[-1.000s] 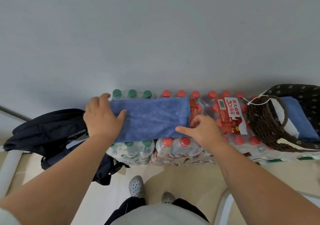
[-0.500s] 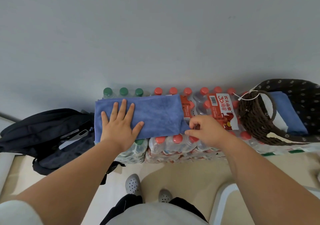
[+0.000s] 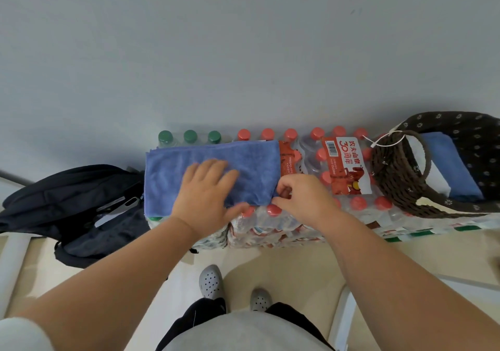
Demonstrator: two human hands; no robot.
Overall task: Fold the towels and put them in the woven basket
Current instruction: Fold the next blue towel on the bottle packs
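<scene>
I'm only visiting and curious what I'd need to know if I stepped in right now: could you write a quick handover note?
The left hand is open and presses flat on the blue towel.
The right hand pinches that towel's near right corner.
The blue towel lies as a folded strip on the packs of water bottles. The woven basket stands on the packs to the right.
Done: one folded towel lies in the basket.
Left: probably fold the blue towel smaller, then put it in the basket.
</scene>
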